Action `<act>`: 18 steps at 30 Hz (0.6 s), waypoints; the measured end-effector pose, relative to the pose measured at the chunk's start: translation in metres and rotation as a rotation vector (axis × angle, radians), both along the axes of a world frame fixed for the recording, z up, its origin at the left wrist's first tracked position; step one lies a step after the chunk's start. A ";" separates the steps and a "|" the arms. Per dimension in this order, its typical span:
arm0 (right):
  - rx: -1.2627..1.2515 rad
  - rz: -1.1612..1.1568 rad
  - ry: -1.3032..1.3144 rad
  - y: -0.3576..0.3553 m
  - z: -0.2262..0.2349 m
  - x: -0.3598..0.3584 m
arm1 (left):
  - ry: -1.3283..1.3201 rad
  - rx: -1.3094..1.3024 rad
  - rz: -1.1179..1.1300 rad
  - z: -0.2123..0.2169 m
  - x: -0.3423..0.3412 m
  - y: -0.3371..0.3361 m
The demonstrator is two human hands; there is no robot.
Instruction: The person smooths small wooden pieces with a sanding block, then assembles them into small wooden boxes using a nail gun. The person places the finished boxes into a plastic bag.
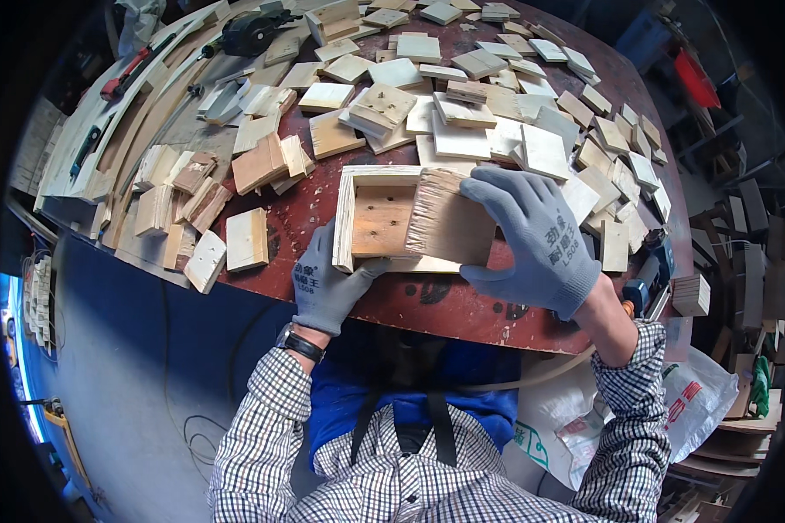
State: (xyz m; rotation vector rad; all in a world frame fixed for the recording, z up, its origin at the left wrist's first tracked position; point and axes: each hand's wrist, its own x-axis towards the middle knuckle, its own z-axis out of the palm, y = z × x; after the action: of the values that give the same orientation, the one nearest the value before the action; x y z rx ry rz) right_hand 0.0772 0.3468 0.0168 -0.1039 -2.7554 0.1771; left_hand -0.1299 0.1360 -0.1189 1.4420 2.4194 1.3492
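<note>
The left hand point(333, 281) grips a wooden box point(345, 213) over the table's point(392, 305) near side. Its left and far walls look joined already. The right hand point(536, 231) pinches a board point(449, 216) across its right part, seemingly not fixed yet. Loose blocks point(545, 152) lie farther away.

Grey gloves point(536, 240), tan box point(344, 231), checked sleeves point(266, 423), seemingly blue tool point(646, 281)
</note>
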 end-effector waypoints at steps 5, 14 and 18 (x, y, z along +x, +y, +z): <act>-0.019 0.081 0.049 -0.017 -0.021 -0.036 | 0.104 -0.041 0.000 -0.008 -0.004 0.000; 0.022 -0.049 -0.037 -0.040 -0.054 -0.042 | 0.090 -0.076 -0.018 -0.007 -0.002 -0.002; -0.036 -0.115 0.022 -0.046 -0.058 -0.046 | 0.055 -0.077 -0.025 -0.002 -0.001 -0.001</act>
State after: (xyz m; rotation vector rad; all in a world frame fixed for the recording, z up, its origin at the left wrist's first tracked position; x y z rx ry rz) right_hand 0.0312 0.3007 -0.0411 -0.2676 -2.7156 0.1963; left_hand -0.1305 0.1351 -0.1207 1.5045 2.4487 1.2129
